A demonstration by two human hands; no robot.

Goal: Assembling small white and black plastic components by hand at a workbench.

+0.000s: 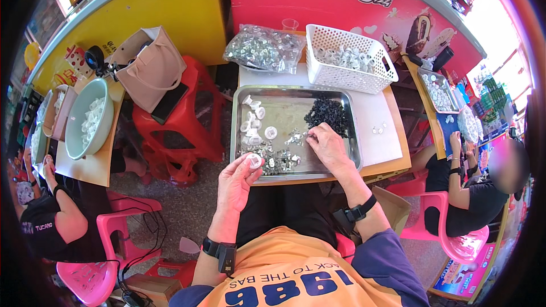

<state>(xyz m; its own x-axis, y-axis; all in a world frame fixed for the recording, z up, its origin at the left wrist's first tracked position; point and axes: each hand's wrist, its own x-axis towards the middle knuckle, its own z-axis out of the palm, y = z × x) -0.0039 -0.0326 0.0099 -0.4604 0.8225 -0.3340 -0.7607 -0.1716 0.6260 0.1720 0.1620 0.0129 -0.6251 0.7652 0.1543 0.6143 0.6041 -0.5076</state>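
My left hand [234, 185] pinches a round white plastic piece [254, 161] at the near left corner of a metal tray [280, 111]. Over the tray's right half, my right hand [330, 146] has thumb and forefinger together; anything between them is too small to make out. Just left of those fingertips lie a few small shiny metal parts [295, 137], with a larger heap of metal parts [277, 159] along the near edge. Small black pieces [328, 115] are piled beyond my right hand. Several white plastic pieces [251, 125] lie along the tray's left side.
Behind the tray stand a clear bag of parts [264, 48] and a white perforated basket [352, 75]. A handbag [149, 71] rests on red stools [193, 113] to the left, near a pale green basin [107, 119]. People sit working at tables on both sides.
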